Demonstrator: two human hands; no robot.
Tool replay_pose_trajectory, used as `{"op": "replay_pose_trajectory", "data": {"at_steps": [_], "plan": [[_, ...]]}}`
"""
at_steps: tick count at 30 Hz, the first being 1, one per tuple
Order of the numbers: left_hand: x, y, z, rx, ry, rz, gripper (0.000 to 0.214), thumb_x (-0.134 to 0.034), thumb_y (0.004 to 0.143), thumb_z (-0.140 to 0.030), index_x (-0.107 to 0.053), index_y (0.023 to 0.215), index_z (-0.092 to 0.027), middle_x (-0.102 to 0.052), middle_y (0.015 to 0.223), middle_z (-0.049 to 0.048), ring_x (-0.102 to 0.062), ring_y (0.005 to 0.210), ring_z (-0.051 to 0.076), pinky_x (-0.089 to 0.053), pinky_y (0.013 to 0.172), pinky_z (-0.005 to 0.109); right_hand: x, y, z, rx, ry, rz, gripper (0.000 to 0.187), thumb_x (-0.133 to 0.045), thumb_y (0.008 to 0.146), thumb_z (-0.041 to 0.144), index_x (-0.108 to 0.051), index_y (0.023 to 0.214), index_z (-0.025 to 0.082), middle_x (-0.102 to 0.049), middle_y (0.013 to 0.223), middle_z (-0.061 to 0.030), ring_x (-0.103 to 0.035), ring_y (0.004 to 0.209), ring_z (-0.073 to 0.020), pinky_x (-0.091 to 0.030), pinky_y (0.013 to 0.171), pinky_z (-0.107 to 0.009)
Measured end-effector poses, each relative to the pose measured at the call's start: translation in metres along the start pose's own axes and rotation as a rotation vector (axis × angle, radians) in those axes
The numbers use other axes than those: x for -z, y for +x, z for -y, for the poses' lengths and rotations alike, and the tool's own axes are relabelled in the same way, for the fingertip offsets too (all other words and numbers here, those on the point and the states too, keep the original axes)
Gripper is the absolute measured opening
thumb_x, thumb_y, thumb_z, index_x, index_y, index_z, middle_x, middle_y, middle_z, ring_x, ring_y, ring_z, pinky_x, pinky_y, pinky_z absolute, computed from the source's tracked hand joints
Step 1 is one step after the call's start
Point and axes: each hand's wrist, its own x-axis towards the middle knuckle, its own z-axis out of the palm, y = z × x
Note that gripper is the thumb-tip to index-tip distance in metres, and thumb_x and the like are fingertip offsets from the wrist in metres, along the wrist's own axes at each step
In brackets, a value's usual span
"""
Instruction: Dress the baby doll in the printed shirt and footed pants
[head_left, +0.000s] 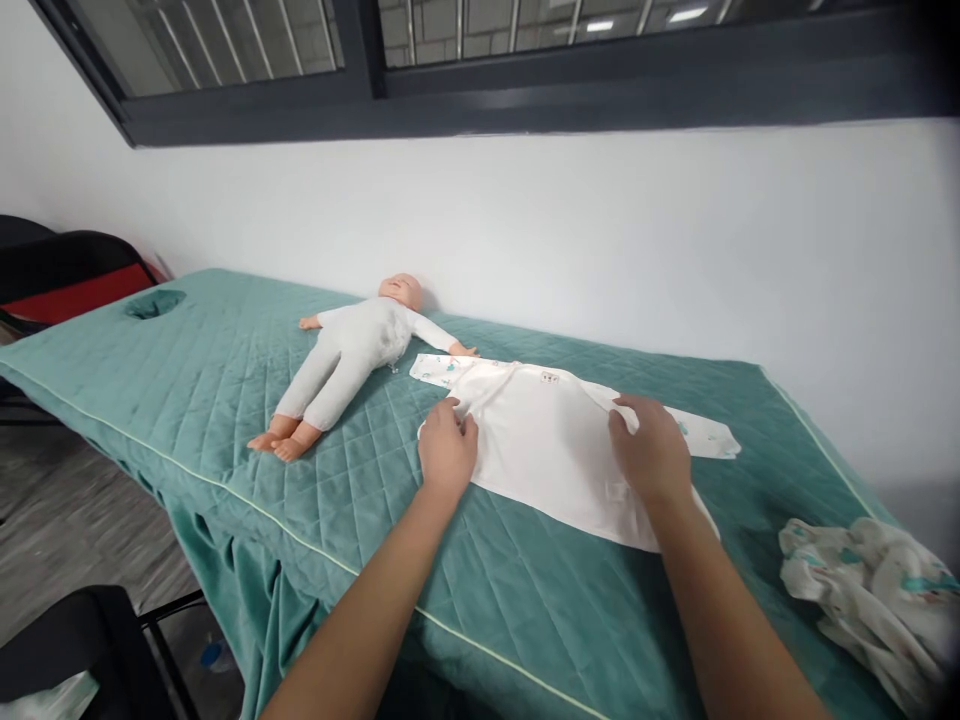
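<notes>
A white baby shirt (547, 440) lies spread out on the green quilted bed cover, its printed sleeves stretched to either side. My left hand (448, 445) is at the shirt's left side, with bent fingers and thumb closed on the cloth. On the opposite side my right hand (654, 450) grips the fabric below the right sleeve, thumb and forefinger curled toward each other. Folds run across the cloth near both hands. The other fingertips are partly hidden. A baby doll (352, 350) in a white suit lies on its back beyond my left hand, one hand close to the left sleeve.
The green bed cover (225, 390) runs along a white wall below a dark-framed window (525, 100). A crumpled printed cloth (870, 590) lies at the right. Chairs stand at the far left and at the near left, the near black chair (82, 640) beside the bed.
</notes>
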Motion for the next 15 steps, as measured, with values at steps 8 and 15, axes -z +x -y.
{"op": "replay_pose_trajectory", "data": {"at_steps": [8,15], "plan": [[0.071,0.019,0.031,-0.215,-0.056,-0.075,0.027,-0.05,0.094,-0.029,-0.062,0.117,-0.02,-0.064,0.111,0.0121,-0.058,0.109,0.029,-0.047,0.099,0.046,-0.063,0.002,0.142,0.307,0.319,0.282,0.029,-0.052,0.091,0.034,-0.062,0.116,0.023,-0.067,0.127,-0.0083,-0.06,0.123,-0.0276,-0.044,0.109,-0.047],[0.189,0.124,0.149,-0.017,-0.135,-0.185,0.046,-0.061,0.087,-0.037,-0.058,0.13,-0.021,-0.058,0.136,0.012,-0.051,0.132,0.029,-0.04,0.115,0.049,-0.16,0.097,0.239,0.183,0.268,0.431,0.048,-0.056,0.092,0.039,-0.054,0.133,0.014,-0.062,0.135,-0.016,-0.059,0.124,-0.0317,-0.043,0.109,-0.046]]}}
